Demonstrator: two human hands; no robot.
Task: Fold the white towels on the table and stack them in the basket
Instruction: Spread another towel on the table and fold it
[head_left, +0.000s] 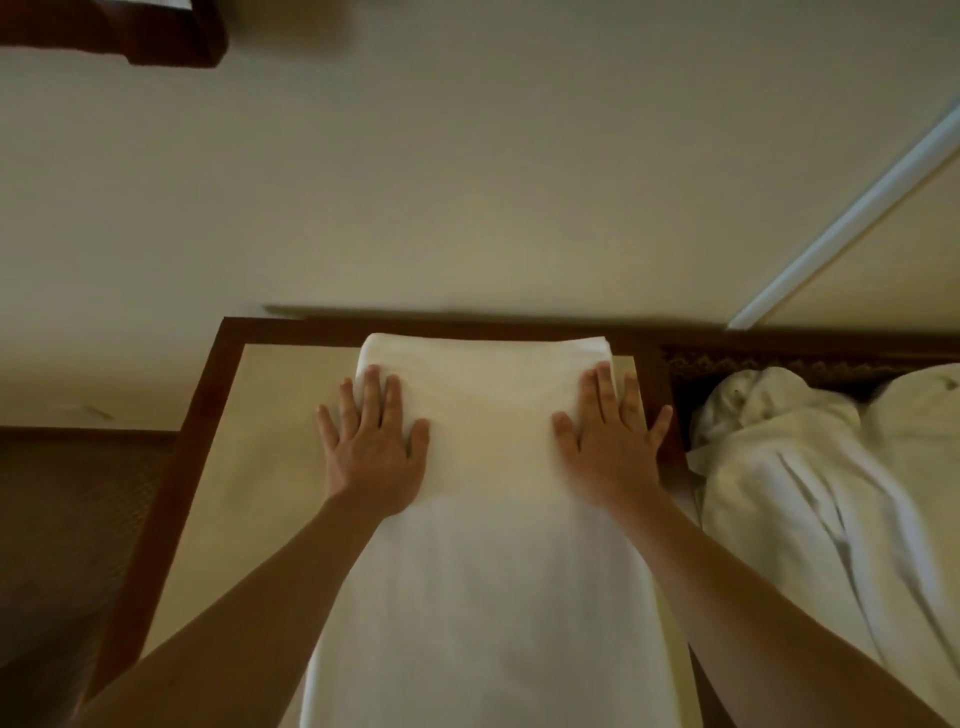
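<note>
A long white towel (483, 519) lies folded lengthwise down the middle of the table (270, 415), its far end at the table's back edge. My left hand (371, 441) presses flat on the towel's left side, fingers straight and spread. On the right edge my right hand (610, 441) lies flat too, with its outer fingers over the towel's edge onto the table. Both forearms reach in from the bottom of the view. No basket is in view.
A heap of crumpled white towels (810, 467) lies to the right of the table. The table has a dark wooden frame (208, 395) and stands against a pale wall (467, 182). A dark woven surface (67, 519) sits low on the left.
</note>
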